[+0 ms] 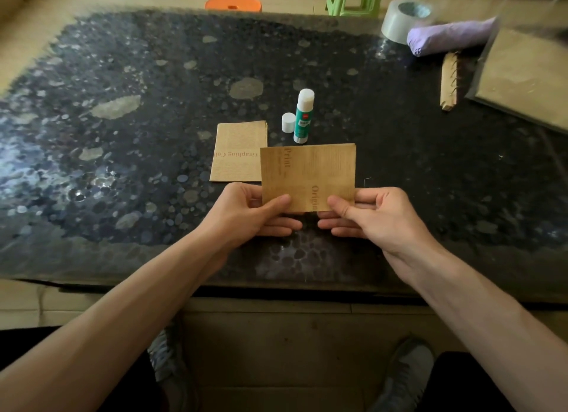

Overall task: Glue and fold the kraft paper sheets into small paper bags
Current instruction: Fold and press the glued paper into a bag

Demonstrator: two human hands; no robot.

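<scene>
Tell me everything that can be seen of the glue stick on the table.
The glue stick stands upright on the dark speckled table, just beyond the kraft paper that the left hand and the right hand pinch. Its body looks like green plastic, with a small label and a white base; the white glue on top is uncovered. Its white cap is off and stands close at its left. Neither hand touches it.

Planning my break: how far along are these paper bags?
Apparently done: one folded kraft piece lies flat on the table. In hand: left hand and right hand pinch a second folded sheet by its near edge; the glue stick stands uncapped, cap beside it. Left: finishing this one.
</scene>
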